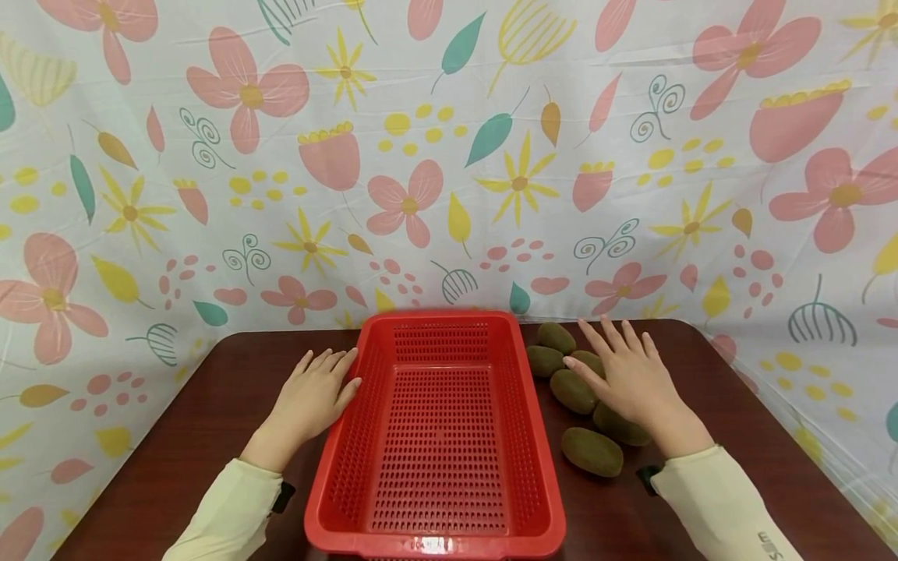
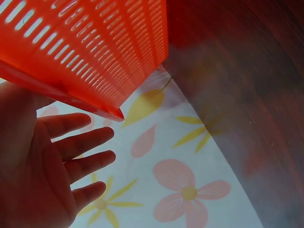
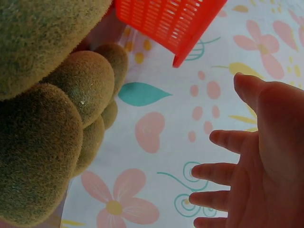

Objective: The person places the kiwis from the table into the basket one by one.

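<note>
A red plastic basket with slotted walls stands on the table, nothing inside it. My left hand is at its left rim, fingers straight, thumb right by the edge; the left wrist view shows the palm beside the basket wall. On the basket's right lie several brown fuzzy kiwis. Over them my right hand spreads its fingers and holds nothing, hiding part of the back kiwis. In the right wrist view the kiwis are left of the right hand.
The dark brown table reaches back to a white curtain printed with flowers and leaves. Black straps show at both sleeve cuffs. The basket's front rim is close to the near side of the view.
</note>
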`<move>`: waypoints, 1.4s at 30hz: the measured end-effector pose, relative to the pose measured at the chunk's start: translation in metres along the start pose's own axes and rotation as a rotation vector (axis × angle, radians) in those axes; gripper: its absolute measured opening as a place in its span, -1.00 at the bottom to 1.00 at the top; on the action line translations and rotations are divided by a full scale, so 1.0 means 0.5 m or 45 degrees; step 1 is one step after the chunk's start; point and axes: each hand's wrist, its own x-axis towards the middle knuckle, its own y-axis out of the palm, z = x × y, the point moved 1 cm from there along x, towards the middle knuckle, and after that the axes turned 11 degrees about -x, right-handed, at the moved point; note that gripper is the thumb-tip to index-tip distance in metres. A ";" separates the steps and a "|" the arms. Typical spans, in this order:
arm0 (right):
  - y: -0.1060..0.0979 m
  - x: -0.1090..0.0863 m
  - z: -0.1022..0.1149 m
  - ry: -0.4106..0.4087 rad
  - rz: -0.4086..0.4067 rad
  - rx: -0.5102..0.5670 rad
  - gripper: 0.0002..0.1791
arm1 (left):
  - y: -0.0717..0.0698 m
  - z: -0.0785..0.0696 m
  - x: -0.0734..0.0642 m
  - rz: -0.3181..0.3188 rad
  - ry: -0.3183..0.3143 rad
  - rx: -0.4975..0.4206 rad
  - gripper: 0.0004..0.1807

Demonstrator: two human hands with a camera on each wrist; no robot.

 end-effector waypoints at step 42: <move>0.011 -0.014 -0.015 -0.132 0.006 0.354 -0.26 | 0.011 0.019 0.007 0.117 -0.338 -0.966 -0.44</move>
